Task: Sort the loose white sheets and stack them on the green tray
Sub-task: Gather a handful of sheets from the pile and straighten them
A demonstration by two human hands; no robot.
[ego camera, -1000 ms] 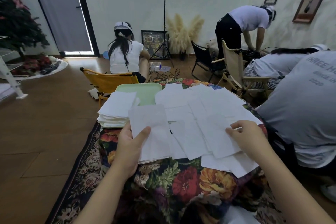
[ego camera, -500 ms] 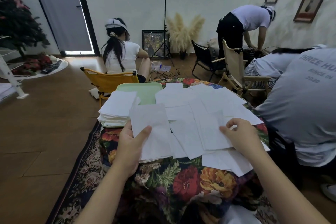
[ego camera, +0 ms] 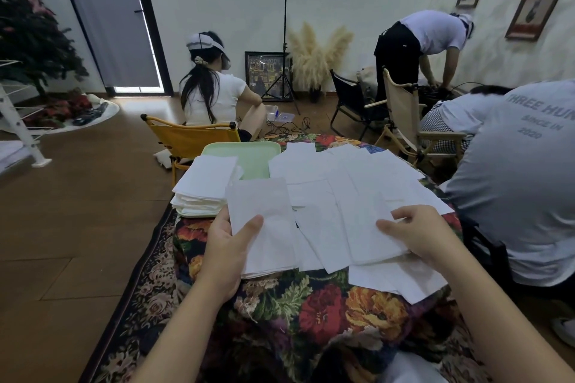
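Dragging another sheet point(ego camera: 367, 227) in with my right hand point(ego camera: 413, 236), which is the only thing that's really changed in the last second: that hand was out nearer the right edge of the spread with its fingers on the sheet, and now it's come in toward the middle with the sheet pinched by its near right corner, thumb on top and the other fingers curled along the edge, so the paper has slid over the ones under it. My left hand point(ego camera: 230, 246) hasn't budged, it's still gripping the little bundle point(ego camera: 264, 227) I've collected, thumb laid across the top sheet and fingers hidden underneath. So I'd say I'm mid-gather, one more sheet about to join the bundle in my left. The green tray point(ego camera: 249, 152) sits at the far left of the bench point(ego camera: 311, 305) with a squared-up stack point(ego camera: 205, 186) on its near left part and bare tray behind and to the right of it. Plenty of loose sheets point(ego camera: 342, 171) are still fanned out overlapping across the floral cloth, right of the tray, plus a few poking out near my right wrist, so honestly nowhere near done. Thin stuff, probably grabs its neighbours when I lift
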